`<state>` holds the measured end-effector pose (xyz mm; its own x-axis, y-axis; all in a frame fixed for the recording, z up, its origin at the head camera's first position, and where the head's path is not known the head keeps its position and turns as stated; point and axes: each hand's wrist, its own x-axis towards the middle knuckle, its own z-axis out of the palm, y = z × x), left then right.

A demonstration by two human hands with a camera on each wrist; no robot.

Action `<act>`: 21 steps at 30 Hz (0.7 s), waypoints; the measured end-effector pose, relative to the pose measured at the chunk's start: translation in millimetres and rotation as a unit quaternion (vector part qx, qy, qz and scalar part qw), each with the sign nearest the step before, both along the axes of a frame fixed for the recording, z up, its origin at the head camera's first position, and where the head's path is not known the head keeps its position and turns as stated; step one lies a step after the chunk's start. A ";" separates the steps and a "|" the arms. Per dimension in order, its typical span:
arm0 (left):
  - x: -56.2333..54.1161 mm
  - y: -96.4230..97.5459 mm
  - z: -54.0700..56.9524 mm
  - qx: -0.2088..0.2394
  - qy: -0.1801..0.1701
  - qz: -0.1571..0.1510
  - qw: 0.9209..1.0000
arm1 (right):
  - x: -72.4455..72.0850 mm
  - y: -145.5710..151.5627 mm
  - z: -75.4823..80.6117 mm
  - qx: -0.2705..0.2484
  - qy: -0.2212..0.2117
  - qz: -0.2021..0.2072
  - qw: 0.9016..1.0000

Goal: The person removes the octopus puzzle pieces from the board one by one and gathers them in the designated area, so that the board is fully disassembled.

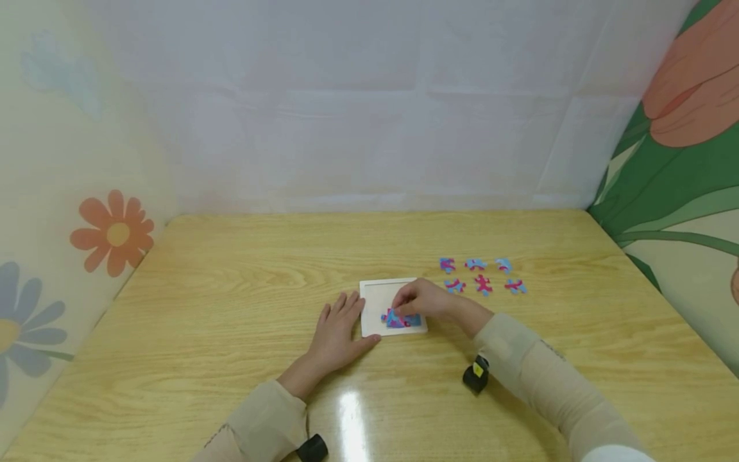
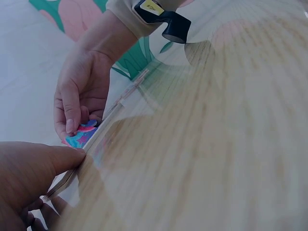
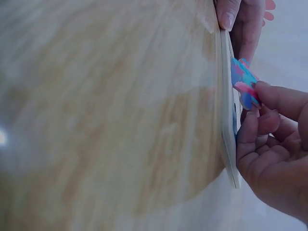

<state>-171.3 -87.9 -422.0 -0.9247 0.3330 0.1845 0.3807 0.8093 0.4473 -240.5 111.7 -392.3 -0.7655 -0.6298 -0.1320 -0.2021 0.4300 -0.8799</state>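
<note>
A white puzzle tray (image 1: 375, 296) with a raised rim lies on the table. My left hand (image 1: 337, 333) rests at its left side, fingers spread along the left edge and thumb against the front edge. My right hand (image 1: 428, 299) is over the tray and pinches a blue-and-pink jigsaw piece (image 1: 395, 319) between thumb and fingers. In the right wrist view this jigsaw piece (image 3: 245, 82) stands tilted above the rim. Another blue piece (image 1: 414, 319) lies in the tray's front right corner, partly hidden by the right hand.
Several loose pink-and-blue jigsaw pieces (image 1: 483, 283) lie in two rows on the wooden table (image 1: 242, 276), right of the tray and farther back. A white cloth (image 1: 346, 128) hangs behind the table. Walls with painted flowers stand at both sides.
</note>
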 end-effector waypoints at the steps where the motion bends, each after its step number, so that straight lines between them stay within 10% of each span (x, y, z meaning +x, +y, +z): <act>1: -0.1 -0.1 -0.3 0.000 0.001 0.000 1.000 | -0.3 0.2 0.3 0.000 -0.002 0.001 1.000; 21: 0.8 -0.2 0.1 0.006 0.002 0.001 1.000 | -2.2 2.7 3.5 -0.026 -0.056 0.012 0.998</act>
<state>-170.6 -88.1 -421.9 -0.9244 0.3293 0.1926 0.3815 0.8040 0.4561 -242.7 114.4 -388.8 -0.7324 -0.6561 -0.1823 -0.1107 0.3789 -0.9188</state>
